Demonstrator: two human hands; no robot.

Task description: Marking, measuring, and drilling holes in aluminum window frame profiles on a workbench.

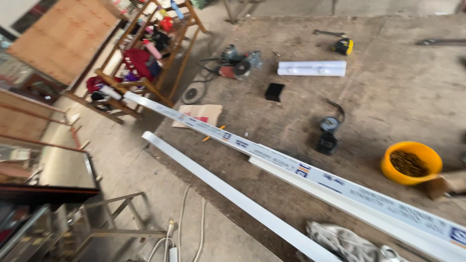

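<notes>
While neither hand shows, a long white profile (291,167) lies near a yellow bowl (411,163).

Dusty concrete floor (145,194), blurred wooden rack (145,58).

A long white plastic profile strip (291,167) with small blue and orange printed marks crosses the frame from upper left to lower right; a plain white strip (233,194) lies below it. At right, a round yellow plastic bowl (411,163) holds brownish screws. Upper centre, a yellow and black tape measure (344,46) and a small black box (274,91) on grey-brown floor
</notes>
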